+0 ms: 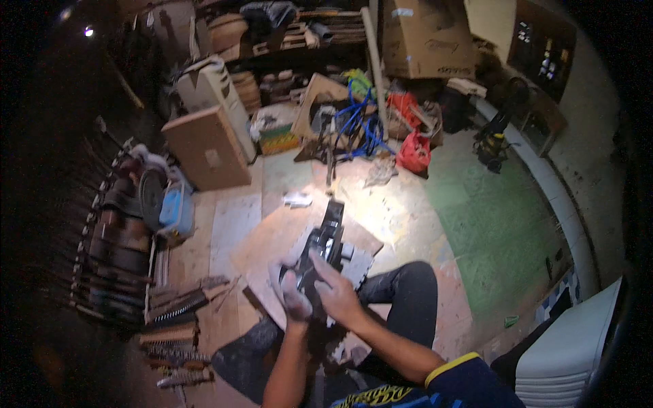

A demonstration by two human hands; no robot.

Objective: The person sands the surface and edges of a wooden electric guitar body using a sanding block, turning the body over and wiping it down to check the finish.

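Note:
Above my lap, both hands hold a black, shiny tool with a narrow upper end (331,216); its exact kind I cannot make out. My left hand (294,292) grips its lower left side, the fingers partly hidden behind it. Along the right side lies my right hand (338,294), index finger stretched up over the body and the other fingers curled against it. Both hands look dusty with pale powder. Beneath the tool is a pale wooden board (289,228) on the floor, together with a grey piece with a toothed edge (362,264).
Handsaws and wooden-handled tools (178,333) lie at the left, near a rack of tools (112,231) and a blue container (175,207). A cardboard box (207,149), blue cable (364,122) and red bag (413,153) stand farther off. A white chair (568,340) is at the lower right.

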